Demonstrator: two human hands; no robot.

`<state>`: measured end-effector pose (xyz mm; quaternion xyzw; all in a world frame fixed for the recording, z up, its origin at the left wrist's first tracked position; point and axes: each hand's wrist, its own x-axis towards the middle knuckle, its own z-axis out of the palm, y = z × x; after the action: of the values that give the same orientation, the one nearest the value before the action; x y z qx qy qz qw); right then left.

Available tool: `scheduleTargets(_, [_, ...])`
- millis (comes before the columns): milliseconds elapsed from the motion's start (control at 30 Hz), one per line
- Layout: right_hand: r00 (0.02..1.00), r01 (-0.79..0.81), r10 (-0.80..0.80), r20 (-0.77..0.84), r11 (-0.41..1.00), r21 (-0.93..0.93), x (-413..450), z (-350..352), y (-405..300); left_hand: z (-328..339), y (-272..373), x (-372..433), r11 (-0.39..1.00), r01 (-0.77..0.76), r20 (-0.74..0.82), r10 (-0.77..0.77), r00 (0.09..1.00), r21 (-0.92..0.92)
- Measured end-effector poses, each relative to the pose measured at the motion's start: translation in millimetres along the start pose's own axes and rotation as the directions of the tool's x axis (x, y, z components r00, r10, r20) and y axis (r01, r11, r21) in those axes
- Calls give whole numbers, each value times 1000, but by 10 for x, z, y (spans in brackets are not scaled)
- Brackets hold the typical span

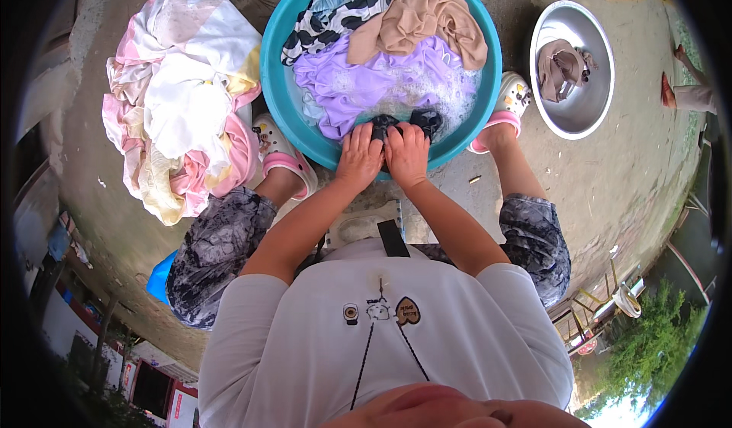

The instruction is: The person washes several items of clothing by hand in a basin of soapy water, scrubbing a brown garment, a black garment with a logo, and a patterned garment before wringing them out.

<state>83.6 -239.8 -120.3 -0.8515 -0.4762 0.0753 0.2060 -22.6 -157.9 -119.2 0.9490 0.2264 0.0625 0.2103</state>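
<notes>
Side by side at the near rim of a large teal plastic basin [267, 85], both my hands press on a wet black cloth [426, 120]. My left hand [361, 152] grips its left part, and my right hand [407, 149] grips it just beside. Part of the cloth is hidden under my fingers. Beyond them, a purple garment [343, 82] lies in soapy water with white suds [457, 99]. A tan cloth [420, 22] rests at the basin's far right, and a black-and-white patterned cloth [343, 19] at the far left.
On the left is a tall heap of white, pink and yellow fabric [183, 96]. A metal bowl [600, 111] holding a brownish cloth [560, 70] stands on the right. My clogs [512, 99] flank the basin on the concrete ground [600, 182]. Another person's leg [695, 97] shows at far right.
</notes>
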Motion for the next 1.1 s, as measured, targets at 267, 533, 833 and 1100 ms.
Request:
scheduleTargets(267, [956, -277, 251, 154, 943, 182, 798, -74, 231, 73, -239, 584, 901, 340, 91, -328, 940, -271])
scheduleTargets(533, [770, -620, 637, 15, 744, 251, 220, -39, 686, 127, -545, 329, 591, 674, 221, -657, 721, -444])
scheduleTargets(833, [942, -336, 255, 219, 683, 648, 409, -181, 199, 69, -323, 606, -111, 593, 517, -632, 577, -798])
scheduleTargets(1100, [965, -257, 227, 127, 754, 604, 246, -283, 84, 18, 120, 420, 835, 275, -33, -330, 944, -477])
